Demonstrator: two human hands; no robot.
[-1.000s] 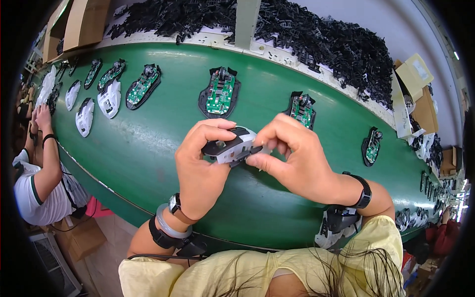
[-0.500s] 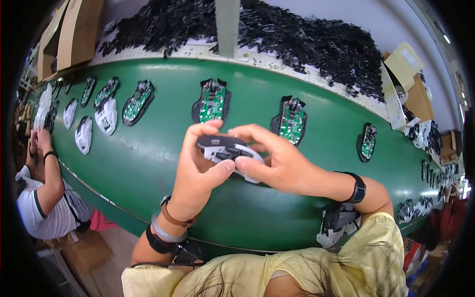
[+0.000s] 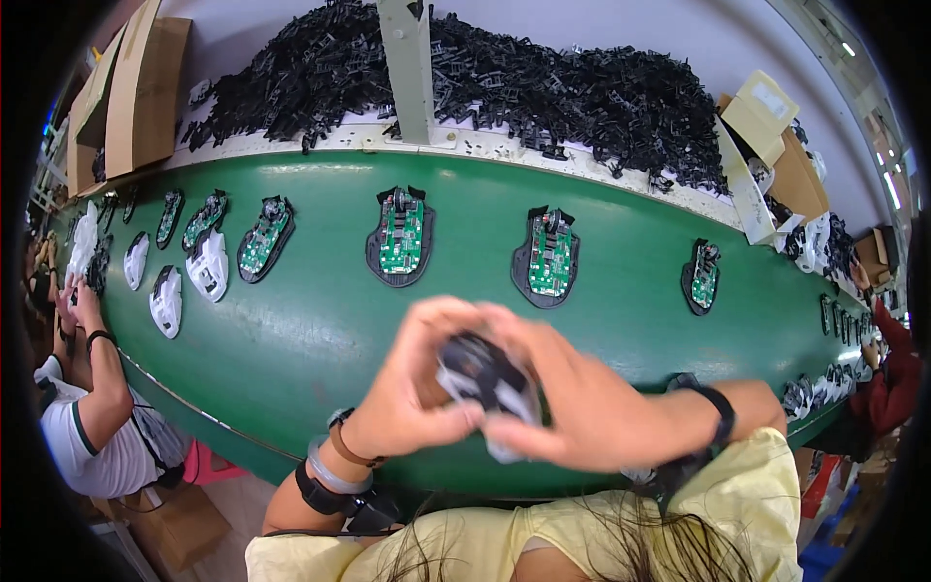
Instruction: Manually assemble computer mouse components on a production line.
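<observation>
Drawn nearer to the body and turned more on end since the earlier frame, the black-and-white mouse shell (image 3: 487, 376) is held in the air above the green tabletop (image 3: 291, 339), between both hands. By the left hand (image 3: 409, 388) it is cupped, fingers arched round its far end and thumb brought to its near side; by the right hand (image 3: 590, 393) it is gripped from the opposite side, thumb near the left one. Fingertips are blurred. Both forearms are angled inward. Beyond, green circuit boards (image 3: 550, 260) are seated in matte black mouse bases (image 3: 374, 257); smooth, rounded white shells (image 3: 167, 308) are laid leftward.
</observation>
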